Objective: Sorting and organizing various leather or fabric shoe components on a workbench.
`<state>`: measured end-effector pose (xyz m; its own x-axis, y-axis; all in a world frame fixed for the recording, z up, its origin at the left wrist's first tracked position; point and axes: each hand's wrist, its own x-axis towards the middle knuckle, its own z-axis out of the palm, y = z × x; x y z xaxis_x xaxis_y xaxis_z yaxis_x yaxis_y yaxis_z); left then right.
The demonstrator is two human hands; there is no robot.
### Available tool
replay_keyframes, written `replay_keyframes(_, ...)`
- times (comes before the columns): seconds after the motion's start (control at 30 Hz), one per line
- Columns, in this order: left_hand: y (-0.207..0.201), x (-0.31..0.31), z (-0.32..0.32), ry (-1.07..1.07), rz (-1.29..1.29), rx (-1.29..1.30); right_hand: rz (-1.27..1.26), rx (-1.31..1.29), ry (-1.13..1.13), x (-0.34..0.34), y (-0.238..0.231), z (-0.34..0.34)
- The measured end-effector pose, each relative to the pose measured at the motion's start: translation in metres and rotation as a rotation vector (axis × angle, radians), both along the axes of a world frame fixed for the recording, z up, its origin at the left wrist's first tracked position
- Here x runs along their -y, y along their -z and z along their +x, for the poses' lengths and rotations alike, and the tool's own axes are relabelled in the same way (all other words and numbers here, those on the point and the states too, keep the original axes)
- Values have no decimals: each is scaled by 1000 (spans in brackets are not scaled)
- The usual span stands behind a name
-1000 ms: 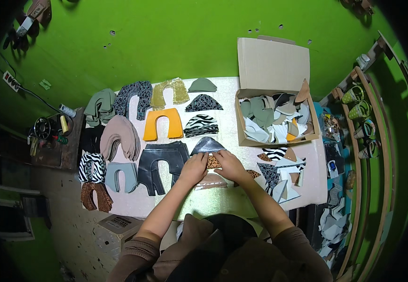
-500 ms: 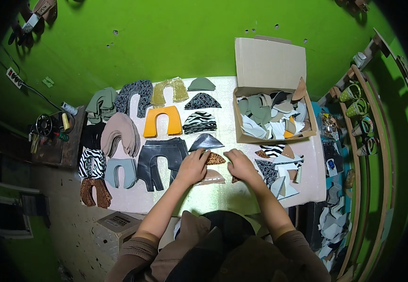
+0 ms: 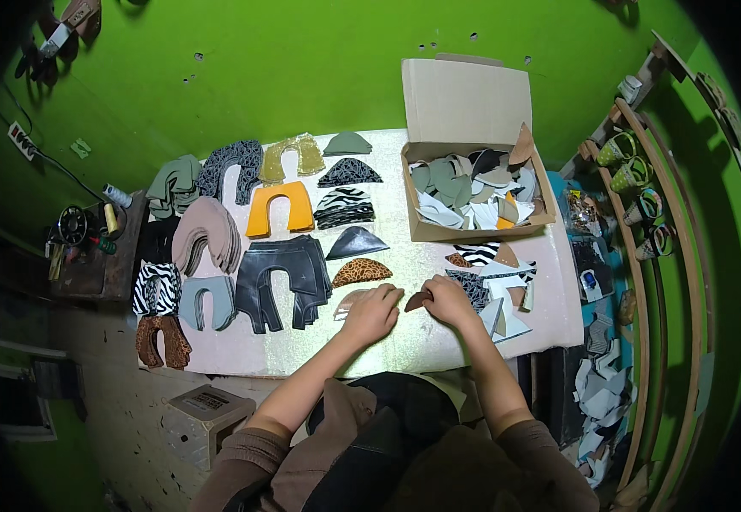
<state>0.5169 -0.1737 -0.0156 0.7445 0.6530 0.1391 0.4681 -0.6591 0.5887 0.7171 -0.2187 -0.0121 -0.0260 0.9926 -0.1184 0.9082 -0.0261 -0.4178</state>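
My right hand (image 3: pixel 449 302) pinches a small brown half-moon piece (image 3: pixel 417 301) just above the table's right-middle part. Close beside it, my left hand (image 3: pixel 374 314) lies low with fingers stretched toward the brown piece, and I see nothing held in it. Partly under or behind the left hand is a tan half-moon piece (image 3: pixel 348 304). A leopard-print half-moon piece (image 3: pixel 362 271) lies just beyond. Farther back in the same column are a shiny black piece (image 3: pixel 357 243), zebra-print pieces (image 3: pixel 344 209), a dark patterned piece (image 3: pixel 349 172) and green pieces (image 3: pixel 347 143).
Stacks of U-shaped pieces, among them black (image 3: pixel 253 286), orange (image 3: pixel 259 211) and mauve (image 3: pixel 204 235), fill the table's left half. An open cardboard box (image 3: pixel 439 233) of scraps stands back right. Loose offcuts (image 3: pixel 507 317) lie right of my hand; a wooden rack (image 3: pixel 635 316) stands beyond.
My left hand has moved off the leopard-print piece, toward me and rightward. The right hand has drawn nearer and now shows the brown piece in its fingers. The whole view has shifted slightly.
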Motion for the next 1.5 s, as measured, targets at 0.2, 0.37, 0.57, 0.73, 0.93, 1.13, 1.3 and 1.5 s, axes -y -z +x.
replay_keyframes(0.2, -16, -6, -8, -182, -560, 147, -281, -604, 92, -7, -20, -12)
replay_keyframes(0.37, -1, -16, -19, -282, -1064, 556, -205, -1050, 159, -19, -10, -27)
replay_keyframes(0.57, -14, -17, -26, -393, -1187, 639, -188, -1298, 236, -24, -17, -52)
replay_keyframes(0.73, -16, -16, -28, -427, -1243, 793, 487, -538, 192, -21, -22, -73)
replay_keyframes(0.93, -17, -20, -31, -476, -1207, 802, 249, -765, 212, -18, -33, -86)
replay_keyframes(1.13, -21, -26, -32, -465, -1144, 694, 210, -946, 252, -20, -12, -85)
replay_keyframes(1.3, -20, -24, -28, -436, -996, 656, 62, -1171, 338, -21, 1, -83)
replay_keyframes(1.5, -14, -27, -30, -439, -1109, 719, 38, -1276, 392, -23, -1, -77)
